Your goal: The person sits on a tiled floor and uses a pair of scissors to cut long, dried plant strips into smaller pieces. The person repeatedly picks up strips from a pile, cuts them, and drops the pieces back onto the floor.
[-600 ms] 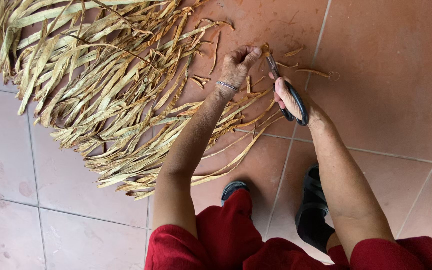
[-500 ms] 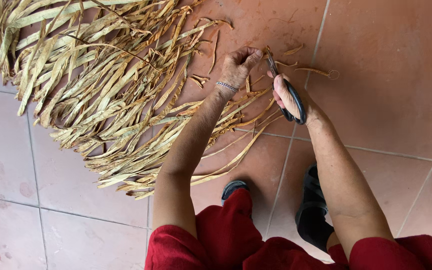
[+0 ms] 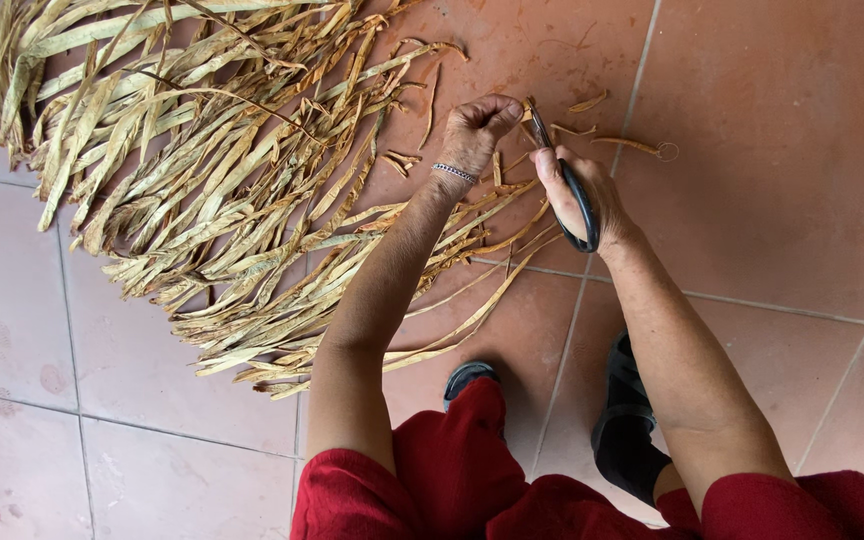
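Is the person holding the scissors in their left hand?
No, the black-handled scissors are in the right hand, while the left hand pinches a dried leaf strip.

Dry, matt fibrous leaf strips (image 3: 202, 190); glossy black plastic scissors handle (image 3: 580, 205); matt terracotta tiles (image 3: 782, 150).

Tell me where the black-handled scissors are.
Head view, upper middle-right: the black-handled scissors are in the right hand, blades toward the left hand, beside the dried leaf strips.
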